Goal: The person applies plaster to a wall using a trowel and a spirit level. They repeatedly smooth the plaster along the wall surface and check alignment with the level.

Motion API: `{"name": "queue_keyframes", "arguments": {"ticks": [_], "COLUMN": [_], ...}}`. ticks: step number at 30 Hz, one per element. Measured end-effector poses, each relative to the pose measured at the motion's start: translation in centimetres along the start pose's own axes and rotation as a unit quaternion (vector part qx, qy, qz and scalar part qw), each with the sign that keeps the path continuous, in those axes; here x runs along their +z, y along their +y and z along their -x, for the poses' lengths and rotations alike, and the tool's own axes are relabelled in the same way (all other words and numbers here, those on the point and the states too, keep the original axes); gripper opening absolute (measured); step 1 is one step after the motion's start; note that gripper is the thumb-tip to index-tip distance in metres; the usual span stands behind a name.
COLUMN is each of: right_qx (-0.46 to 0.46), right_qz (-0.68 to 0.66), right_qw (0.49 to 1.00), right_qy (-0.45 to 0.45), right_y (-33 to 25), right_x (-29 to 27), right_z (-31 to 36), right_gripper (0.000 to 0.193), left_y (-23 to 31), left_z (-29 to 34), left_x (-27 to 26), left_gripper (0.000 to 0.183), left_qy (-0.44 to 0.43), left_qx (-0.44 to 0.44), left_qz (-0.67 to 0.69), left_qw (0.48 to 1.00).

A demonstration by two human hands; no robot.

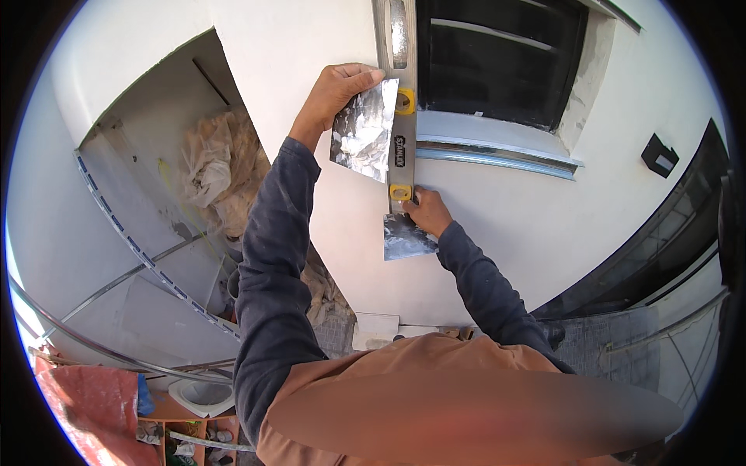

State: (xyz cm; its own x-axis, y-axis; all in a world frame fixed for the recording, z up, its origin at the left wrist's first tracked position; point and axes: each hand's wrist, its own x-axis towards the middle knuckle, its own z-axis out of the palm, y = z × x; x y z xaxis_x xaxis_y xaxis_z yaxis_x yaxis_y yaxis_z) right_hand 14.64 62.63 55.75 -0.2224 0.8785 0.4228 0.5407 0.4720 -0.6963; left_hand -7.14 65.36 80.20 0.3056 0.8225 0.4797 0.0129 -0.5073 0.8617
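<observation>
A long grey spirit level [405, 124] with yellow vial frames stands upright against the white wall, beside the window. My left hand [339, 89] is closed at the top of a metal putty blade [360, 133] smeared with white filler; its thumb reaches the level's left edge. Lower down, my right hand [430, 211] is closed round a second putty blade [407, 239], its wide metal face hanging below the level. The fingers of this hand also touch the level's bottom end. The handles of both blades are hidden by my hands.
A dark window [497, 66] with a projecting sill [497, 159] is at the upper right. A small black wall fixture [660, 154] juts out farther right. At left, an opening shows crumpled plastic sheeting [217, 167]. A red cover [89, 404] lies at lower left.
</observation>
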Motion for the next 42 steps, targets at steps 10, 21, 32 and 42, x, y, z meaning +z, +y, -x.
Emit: {"name": "queue_keyframes", "arguments": {"ticks": [10, 21, 32, 42], "right_qx": [-0.002, 0.009, 0.024, 0.012], "right_qz": [0.003, -0.005, 0.004, -0.013], "right_qw": [1.0, 1.0, 1.0, 1.0], "right_qy": [-0.001, 0.006, -0.017, -0.003], "right_y": [-0.47, -0.9, -0.81, -0.63], "right_x": [-0.23, -0.33, -0.49, -0.34], "right_z": [0.13, 0.2, 0.1, 0.08], "right_gripper": [0.035, 0.034, 0.035, 0.036], "left_y": [-0.12, -0.05, -0.04, 0.13], "left_z": [0.02, 0.11, 0.0, 0.13], "left_x": [-0.05, -0.04, -0.02, 0.07], "left_gripper": [0.037, 0.039, 0.034, 0.034], "left_qy": [-0.006, -0.002, 0.001, 0.0], "left_qx": [0.012, 0.011, 0.004, -0.002], "left_qz": [-0.005, -0.027, -0.004, -0.007], "left_qw": [1.0, 1.0, 1.0, 1.0]}}
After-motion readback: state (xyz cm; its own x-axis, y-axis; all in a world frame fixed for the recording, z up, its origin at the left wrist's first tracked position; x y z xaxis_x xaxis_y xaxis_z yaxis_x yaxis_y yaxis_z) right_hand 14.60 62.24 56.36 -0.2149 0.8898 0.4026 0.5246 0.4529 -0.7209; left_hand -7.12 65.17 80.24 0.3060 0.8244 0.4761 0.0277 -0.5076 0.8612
